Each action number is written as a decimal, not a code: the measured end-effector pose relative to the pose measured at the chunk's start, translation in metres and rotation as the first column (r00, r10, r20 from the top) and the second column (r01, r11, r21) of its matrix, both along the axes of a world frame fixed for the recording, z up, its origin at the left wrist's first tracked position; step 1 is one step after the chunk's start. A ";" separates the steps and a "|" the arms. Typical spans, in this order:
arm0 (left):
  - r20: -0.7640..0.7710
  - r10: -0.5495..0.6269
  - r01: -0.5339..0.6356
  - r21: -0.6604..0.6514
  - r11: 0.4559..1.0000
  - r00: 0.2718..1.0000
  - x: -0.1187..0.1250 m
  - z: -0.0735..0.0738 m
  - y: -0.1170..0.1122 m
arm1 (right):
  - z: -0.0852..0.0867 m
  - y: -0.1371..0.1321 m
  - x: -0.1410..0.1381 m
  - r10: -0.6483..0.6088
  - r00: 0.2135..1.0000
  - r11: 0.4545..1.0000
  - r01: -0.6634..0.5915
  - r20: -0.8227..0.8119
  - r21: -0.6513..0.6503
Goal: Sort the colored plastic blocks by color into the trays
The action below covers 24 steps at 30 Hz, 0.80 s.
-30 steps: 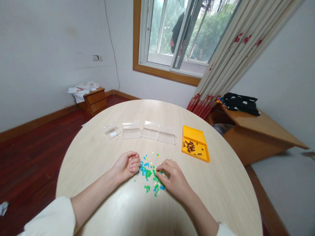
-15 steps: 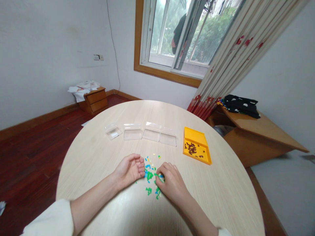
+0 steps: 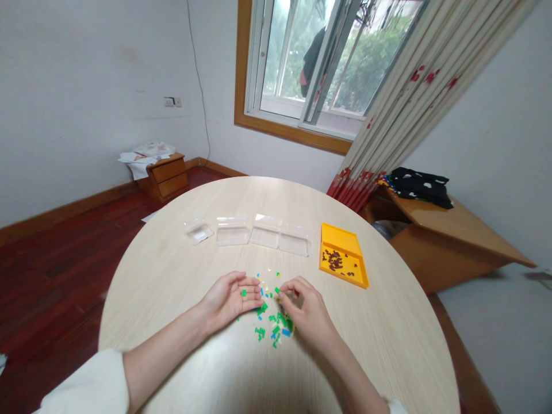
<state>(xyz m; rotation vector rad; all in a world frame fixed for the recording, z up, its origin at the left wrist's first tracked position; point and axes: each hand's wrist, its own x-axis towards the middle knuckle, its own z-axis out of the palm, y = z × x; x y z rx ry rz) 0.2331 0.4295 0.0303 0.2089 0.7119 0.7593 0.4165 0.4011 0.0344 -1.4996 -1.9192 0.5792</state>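
Note:
My left hand (image 3: 233, 296) is palm up over the pile, its fingers lightly curled, and a small green building brick (image 3: 244, 292) rests on them. Between the thumb and fingertips of my right hand (image 3: 304, 305) is another small green building brick (image 3: 277, 290). Loose green bricks (image 3: 276, 319) lie on the table below and between both hands, mixed with blue and yellow ones. A blue brick (image 3: 286, 332) lies just under my right hand. Part of the pile is hidden behind my fingers.
Beyond the pile, clear plastic boxes (image 3: 232, 234) stand in a row with their lids up. To the right, an open yellow case (image 3: 344, 276) holds several dark brown pieces. The round table (image 3: 164, 276) has a curved edge. A curtain (image 3: 414, 86) hangs behind it.
A green brick now shows on my left fingers. My right hand has moved slightly up and right and holds a green brick at its fingertips. Blue pieces near the left fingertips are less visible.

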 end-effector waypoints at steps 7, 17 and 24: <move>0.086 -0.177 0.179 -0.014 0.984 0.980 0.004 -0.007 -0.007 | 0.004 -0.002 -0.007 0.060 0.987 0.996 -0.048 -0.152 0.078; 0.105 0.103 -0.088 -0.139 0.986 0.989 -0.007 0.003 0.008 | -0.010 -0.001 -0.006 0.196 0.979 0.981 -0.196 0.049 -0.013; 0.107 0.092 -0.077 -0.135 0.988 0.990 -0.006 0.002 0.007 | -0.013 -0.006 -0.016 0.303 0.936 0.953 -0.300 0.176 -0.044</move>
